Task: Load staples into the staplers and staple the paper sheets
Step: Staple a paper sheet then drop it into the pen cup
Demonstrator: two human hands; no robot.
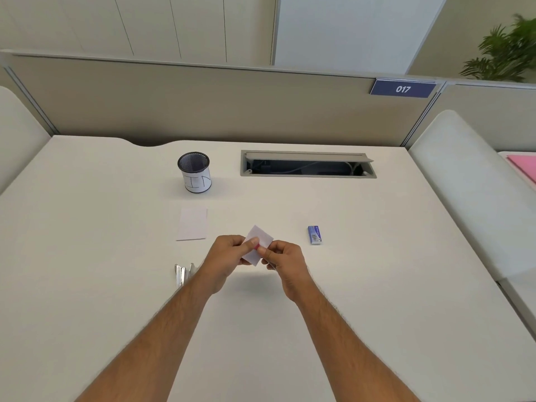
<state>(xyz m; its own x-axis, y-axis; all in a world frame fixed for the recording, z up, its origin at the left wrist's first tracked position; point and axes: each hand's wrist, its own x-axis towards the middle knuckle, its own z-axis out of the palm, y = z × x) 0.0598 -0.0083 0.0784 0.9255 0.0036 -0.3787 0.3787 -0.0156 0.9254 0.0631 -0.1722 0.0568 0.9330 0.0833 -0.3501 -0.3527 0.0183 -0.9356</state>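
My left hand (224, 256) and my right hand (285, 264) meet above the middle of the desk and together hold a small stack of white paper sheets (259, 242), tilted. A bit of pink or red (256, 247) shows between my thumbs; most of that object is hidden, so I cannot tell what it is. A second small stack of white sheets (192, 224) lies flat to the left. A small blue staple box (314, 235) lies to the right. Metal stapler parts (181, 274) lie beside my left wrist, partly hidden.
A black mesh pen cup (195, 172) with a white paper label stands at the back. An open cable hatch (307, 163) is sunk into the white desk (87, 242). A grey partition closes the far side. Something pink (523, 166) lies on the neighbouring desk.
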